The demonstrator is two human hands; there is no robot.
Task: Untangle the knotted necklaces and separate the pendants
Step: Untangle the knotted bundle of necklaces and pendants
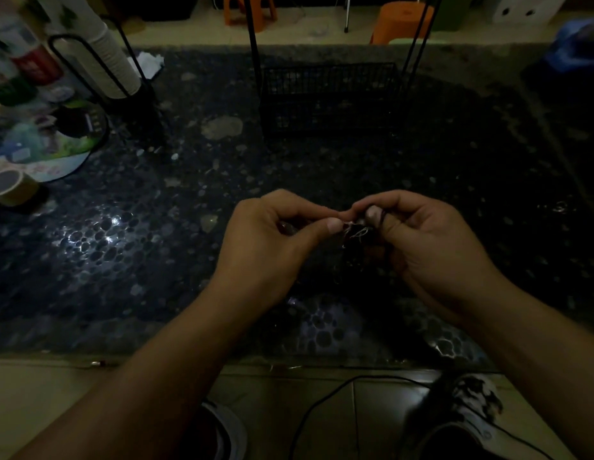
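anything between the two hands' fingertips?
Head view: the knotted necklaces, a small dark tangle with pale strands, sit between left hand and right hand; both pinch it.

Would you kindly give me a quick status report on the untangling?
Left hand and right hand both pinching the knotted necklaces, held above the table. Knot not yet undone. Pendants too dark to make out.

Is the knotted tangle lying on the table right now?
No: the tangle is pinched between the left hand and right hand, held above the dark table.
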